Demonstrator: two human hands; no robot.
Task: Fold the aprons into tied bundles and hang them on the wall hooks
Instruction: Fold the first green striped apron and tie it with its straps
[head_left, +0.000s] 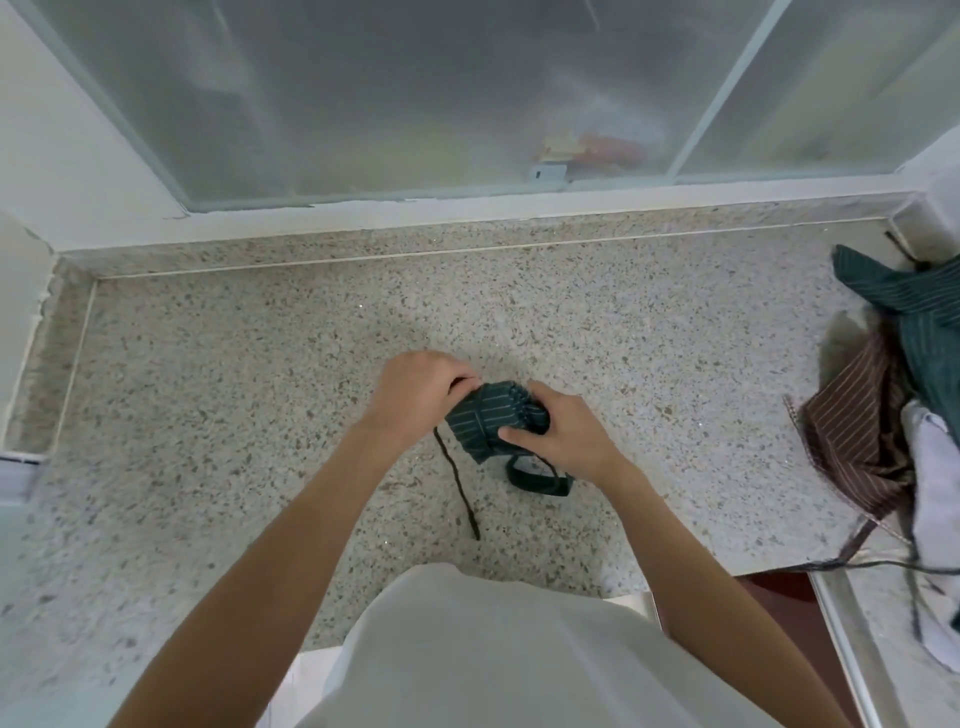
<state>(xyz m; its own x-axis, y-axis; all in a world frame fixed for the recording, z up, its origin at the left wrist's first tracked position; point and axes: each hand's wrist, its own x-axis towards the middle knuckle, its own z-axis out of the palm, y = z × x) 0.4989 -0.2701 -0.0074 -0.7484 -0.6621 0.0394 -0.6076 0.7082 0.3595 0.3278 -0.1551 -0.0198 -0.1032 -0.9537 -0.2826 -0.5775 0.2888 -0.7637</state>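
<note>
On the speckled counter, both hands grip a folded green striped apron bundle near the front middle. The left hand curls over its far-left end; the right hand clasps the right side, thumb pressed on top. A dark tie string trails toward the person, and a green strap loop lies just beneath. More aprons are heaped at the right edge.

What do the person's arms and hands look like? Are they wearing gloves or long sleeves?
No gloves and no long sleeves. Both forearms are bare all the way up to where the picture ends. The left hand and the right hand are bare too, with no rings, watch or bracelets showing. The only clothing in view is a plain white top over the body.
</note>
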